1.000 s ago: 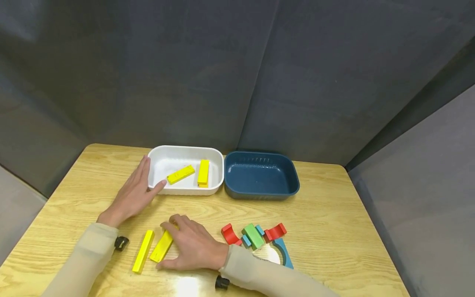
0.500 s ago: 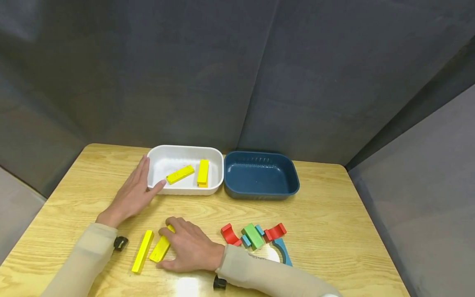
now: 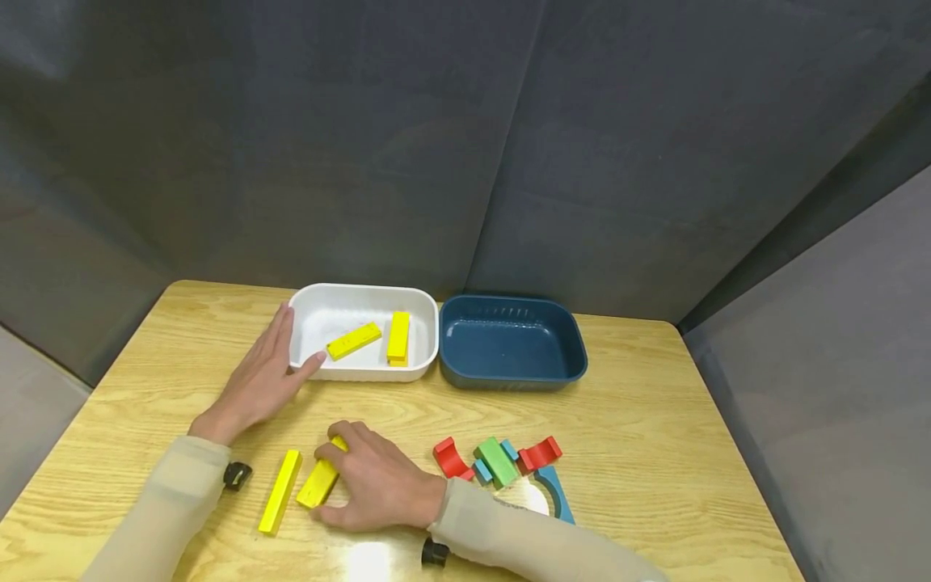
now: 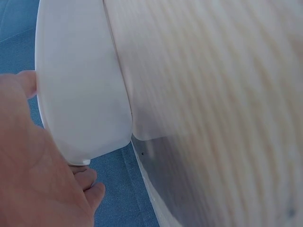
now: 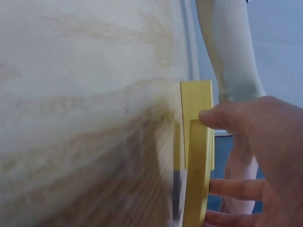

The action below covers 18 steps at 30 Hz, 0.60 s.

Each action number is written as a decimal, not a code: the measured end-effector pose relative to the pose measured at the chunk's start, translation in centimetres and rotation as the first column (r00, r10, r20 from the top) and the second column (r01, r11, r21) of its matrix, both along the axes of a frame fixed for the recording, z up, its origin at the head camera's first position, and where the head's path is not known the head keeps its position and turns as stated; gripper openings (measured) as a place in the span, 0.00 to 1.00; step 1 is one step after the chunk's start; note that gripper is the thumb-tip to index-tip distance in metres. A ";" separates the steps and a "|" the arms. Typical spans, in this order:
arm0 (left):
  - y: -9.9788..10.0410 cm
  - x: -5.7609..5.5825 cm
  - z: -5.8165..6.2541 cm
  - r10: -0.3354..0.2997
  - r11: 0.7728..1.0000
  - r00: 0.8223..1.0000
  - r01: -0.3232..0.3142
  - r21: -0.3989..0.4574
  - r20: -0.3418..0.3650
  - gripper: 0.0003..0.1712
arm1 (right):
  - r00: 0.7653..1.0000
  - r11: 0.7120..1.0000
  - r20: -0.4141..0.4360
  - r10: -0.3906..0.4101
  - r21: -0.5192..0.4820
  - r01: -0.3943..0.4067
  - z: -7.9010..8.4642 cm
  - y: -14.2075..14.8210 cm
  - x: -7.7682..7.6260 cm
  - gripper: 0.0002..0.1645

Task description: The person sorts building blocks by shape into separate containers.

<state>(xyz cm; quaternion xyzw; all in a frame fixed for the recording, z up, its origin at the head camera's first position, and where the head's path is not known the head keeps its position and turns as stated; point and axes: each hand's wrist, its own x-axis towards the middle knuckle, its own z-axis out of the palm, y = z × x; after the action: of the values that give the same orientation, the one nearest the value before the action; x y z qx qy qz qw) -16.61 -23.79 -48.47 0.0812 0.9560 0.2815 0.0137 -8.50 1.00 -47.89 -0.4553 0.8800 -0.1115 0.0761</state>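
Note:
Beside the white plastic tray [image 3: 364, 375] my left hand [image 3: 258, 380] rests, its fingers straight along the left wall and its thumb at the front rim. The left wrist view shows this hand [image 4: 42, 161] around the tray's corner. My right hand [image 3: 381, 485] grips a yellow rectangular block [image 3: 317, 485] low over the table, thumb at the near end and fingers at the far end. Just left of it lies a second yellow block [image 3: 280, 493]. Inside the tray are a slanted yellow block [image 3: 354, 341] and a stacked pair of yellow blocks [image 3: 398, 335].
A dark blue tray [image 3: 512, 381] stands against the white one's right side. Right of my right hand lie red arched blocks [image 3: 540, 455], a green block [image 3: 496, 463], small blue pieces [image 3: 483, 471] and a blue arch [image 3: 556, 491]. Dark panels [image 3: 465, 145] enclose the table [image 3: 655, 453].
My right hand and the yellow block under it have shifted by a small amount, lately a little to the right. The left hand stays at the white tray.

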 end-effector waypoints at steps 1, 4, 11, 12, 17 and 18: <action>0.0 0.0 0.0 0.000 1.000 1.000 0.000 0.000 0.000 0.60 | 1.000 1.000 0.002 -0.003 -0.010 0.003 0.1 0.1 -0.1 0.41; 0.0 -0.1 -0.1 0.002 1.000 1.000 -0.002 0.001 -0.003 0.60 | 1.000 0.999 0.002 -0.015 -0.042 0.015 0.5 0.4 -0.5 0.41; 0.0 -0.2 -0.2 0.003 1.000 1.000 -0.003 0.001 -0.005 0.60 | 0.999 0.996 0.020 -0.035 -0.084 0.036 1.2 1.2 -1.1 0.41; 0.0 -0.2 -0.2 0.002 1.000 1.000 -0.002 0.001 -0.005 0.60 | 0.999 0.996 0.018 -0.036 -0.087 0.037 1.2 1.3 -1.2 0.41; -0.1 -0.1 -0.2 0.002 1.000 1.000 -0.002 0.002 -0.001 0.60 | 0.999 0.994 -0.016 -0.046 -0.097 0.044 1.8 1.7 -1.6 0.40; 0.0 -0.1 -0.2 0.001 1.000 1.000 -0.001 0.003 0.000 0.60 | 0.999 0.994 -0.022 -0.049 -0.100 0.047 1.9 1.8 -1.6 0.40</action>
<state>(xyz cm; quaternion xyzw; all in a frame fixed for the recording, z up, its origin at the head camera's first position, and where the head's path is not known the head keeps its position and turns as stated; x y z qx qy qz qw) -16.73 -23.83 -48.64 0.0807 0.9557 0.2828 0.0133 -10.14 2.83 -45.95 -0.4385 0.8850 -0.1516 0.0398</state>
